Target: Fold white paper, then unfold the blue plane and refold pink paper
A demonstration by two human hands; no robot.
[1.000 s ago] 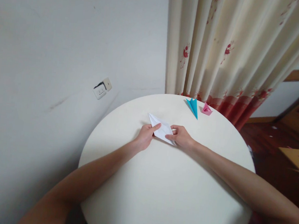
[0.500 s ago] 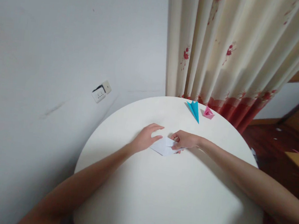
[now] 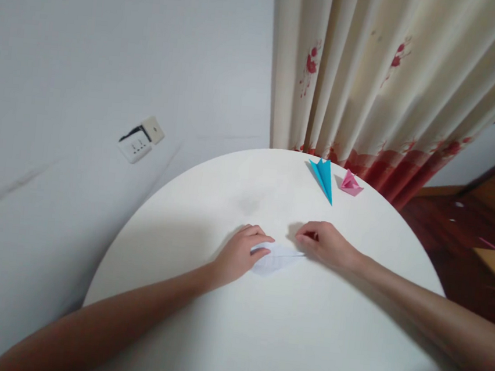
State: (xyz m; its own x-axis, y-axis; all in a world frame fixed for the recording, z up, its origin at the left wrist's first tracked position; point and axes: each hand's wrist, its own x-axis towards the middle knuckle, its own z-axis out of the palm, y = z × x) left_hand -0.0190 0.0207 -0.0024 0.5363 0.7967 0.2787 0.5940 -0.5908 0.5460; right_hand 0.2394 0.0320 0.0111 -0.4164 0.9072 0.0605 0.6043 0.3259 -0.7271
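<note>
A folded sheet of white paper [image 3: 275,262] lies on the round white table [image 3: 276,340], its narrow end pointing right. My left hand [image 3: 241,254] is closed over the paper's left part, thumb on the near side and fingers on the far side. At the other end is my right hand [image 3: 325,243], its fingers curled inward. The paper's right tip meets that hand by the thumb, and the exact hold there is hidden.
Towards the table's far edge lie a blue paper plane [image 3: 324,179] and a small pink folded paper piece [image 3: 351,184]. Behind the table hangs a floral curtain [image 3: 350,73]. A wall socket [image 3: 136,144] is at the left.
My left hand has come down from a spread pose onto the paper's left part. My right hand has shifted from over the paper to its right tip. The view has moved closer.
</note>
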